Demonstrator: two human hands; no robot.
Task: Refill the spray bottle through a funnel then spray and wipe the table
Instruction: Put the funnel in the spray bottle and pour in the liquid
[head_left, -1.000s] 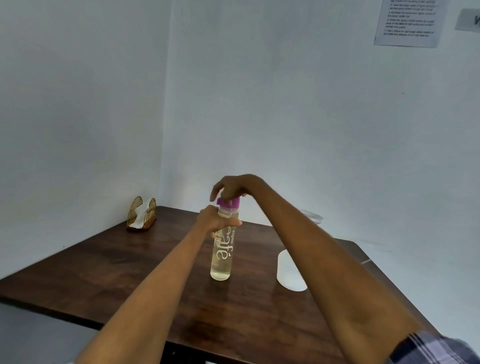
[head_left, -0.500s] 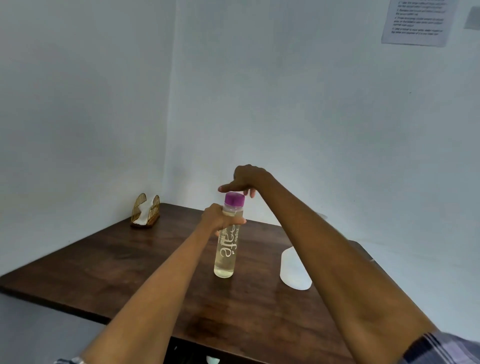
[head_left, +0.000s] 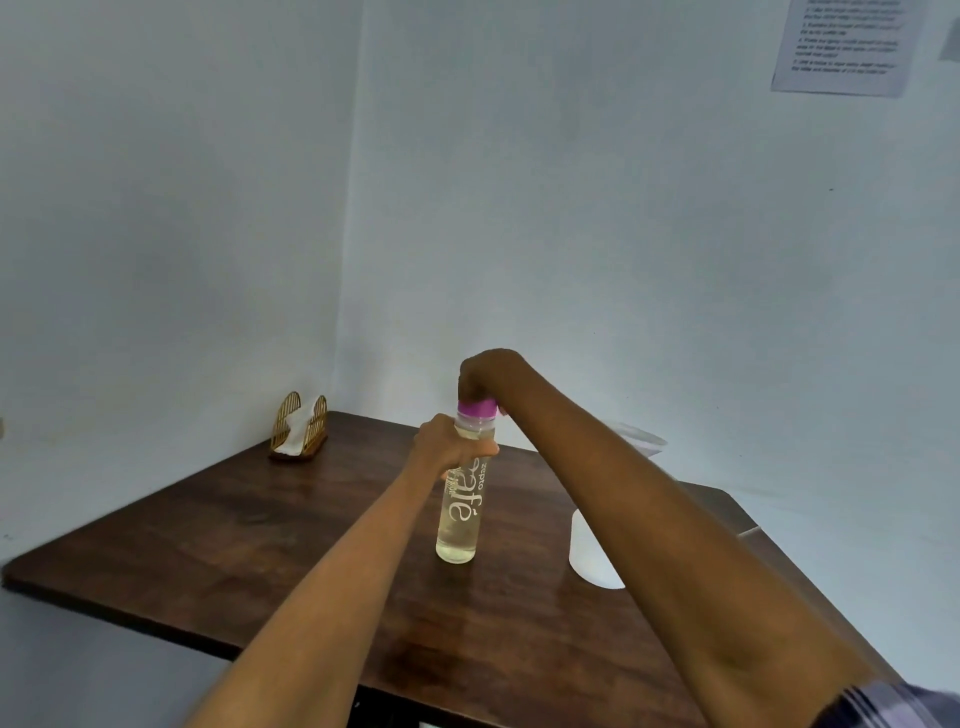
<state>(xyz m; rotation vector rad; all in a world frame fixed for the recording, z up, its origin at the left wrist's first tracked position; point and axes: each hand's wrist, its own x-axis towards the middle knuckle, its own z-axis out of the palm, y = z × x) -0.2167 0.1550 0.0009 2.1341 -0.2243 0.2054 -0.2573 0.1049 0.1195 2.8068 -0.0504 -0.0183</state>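
Two bare forearms reach out over the table (head_left: 218, 545) – a plaid sleeve (head_left: 893, 706) shows at the right elbow. The bottle (head_left: 461, 512) stands upright near the table's middle, pale liquid inside. The left hand (head_left: 441, 441) is wrapped round its neck, fingers curled tight on it. The right hand (head_left: 483, 371) comes down from above, fingers closed on the purple cap (head_left: 477, 407). Just right of the bottle, a white container (head_left: 589, 558) sits partly hidden behind the right arm. Far left corner – a gold napkin holder (head_left: 300, 428) with white napkins.
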